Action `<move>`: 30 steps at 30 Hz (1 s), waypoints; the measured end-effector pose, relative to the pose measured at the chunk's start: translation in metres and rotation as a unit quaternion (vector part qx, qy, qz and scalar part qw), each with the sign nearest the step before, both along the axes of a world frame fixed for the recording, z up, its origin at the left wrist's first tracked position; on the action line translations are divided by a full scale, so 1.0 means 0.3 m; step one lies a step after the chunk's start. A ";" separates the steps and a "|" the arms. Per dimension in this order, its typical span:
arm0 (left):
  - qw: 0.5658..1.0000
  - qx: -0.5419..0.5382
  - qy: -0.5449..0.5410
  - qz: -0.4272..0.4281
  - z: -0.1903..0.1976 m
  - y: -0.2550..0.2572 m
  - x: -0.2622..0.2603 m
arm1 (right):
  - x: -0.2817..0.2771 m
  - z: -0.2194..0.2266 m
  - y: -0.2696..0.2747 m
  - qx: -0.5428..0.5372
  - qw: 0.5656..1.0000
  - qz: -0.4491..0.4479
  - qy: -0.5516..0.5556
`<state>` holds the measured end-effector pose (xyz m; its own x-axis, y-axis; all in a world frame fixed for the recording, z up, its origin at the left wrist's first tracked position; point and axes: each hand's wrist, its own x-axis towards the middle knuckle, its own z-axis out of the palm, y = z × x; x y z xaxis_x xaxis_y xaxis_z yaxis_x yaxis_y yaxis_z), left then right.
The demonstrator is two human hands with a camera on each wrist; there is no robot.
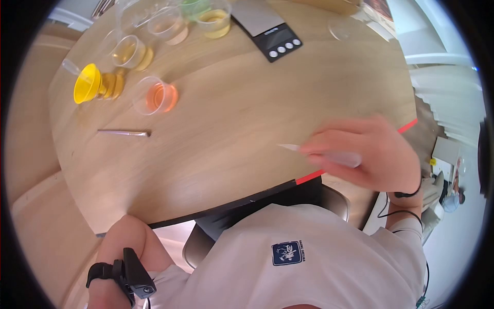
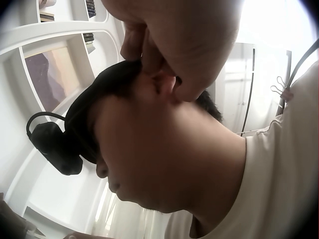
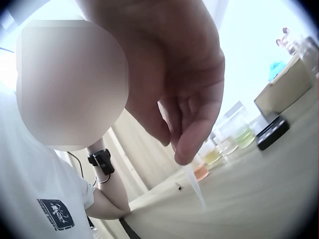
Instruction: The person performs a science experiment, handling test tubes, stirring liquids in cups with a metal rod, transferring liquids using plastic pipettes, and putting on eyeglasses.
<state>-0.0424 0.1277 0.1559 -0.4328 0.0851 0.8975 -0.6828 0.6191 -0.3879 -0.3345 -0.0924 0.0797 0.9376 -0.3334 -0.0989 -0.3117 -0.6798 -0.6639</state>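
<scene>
My right hand [image 1: 370, 152] holds a translucent plastic dropper [image 1: 346, 158] above the table's right front edge, blurred in the head view. In the right wrist view, the dropper's thin tip [image 3: 196, 186] points down from between thumb and fingers. Out of sight in the head view, my left hand [image 2: 184, 40] is raised to the side of the head. Its bent fingers touch the ear [image 2: 162, 82], beside a black headband [image 2: 82, 107]. My left elbow rests at the table's front edge.
A clear cup of orange liquid [image 1: 160, 98] stands left of centre. Behind it are a yellow funnel [image 1: 87, 85], a cup of amber liquid [image 1: 128, 53], other cups, and a black scale [image 1: 278, 44]. A thin brush-like stick [image 1: 123, 133] lies on the wooden table [image 1: 231, 113].
</scene>
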 end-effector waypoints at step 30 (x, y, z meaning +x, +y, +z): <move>0.995 -0.031 0.090 0.016 0.102 0.249 0.219 | 0.211 -0.008 0.174 0.011 0.975 -0.221 -0.026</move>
<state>0.0235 0.2024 0.1864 -0.2684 0.1322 0.9542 -0.7636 0.5747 -0.2944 -0.2711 -0.0401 0.0773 0.7068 -0.7042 -0.0674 -0.5369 -0.4720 -0.6993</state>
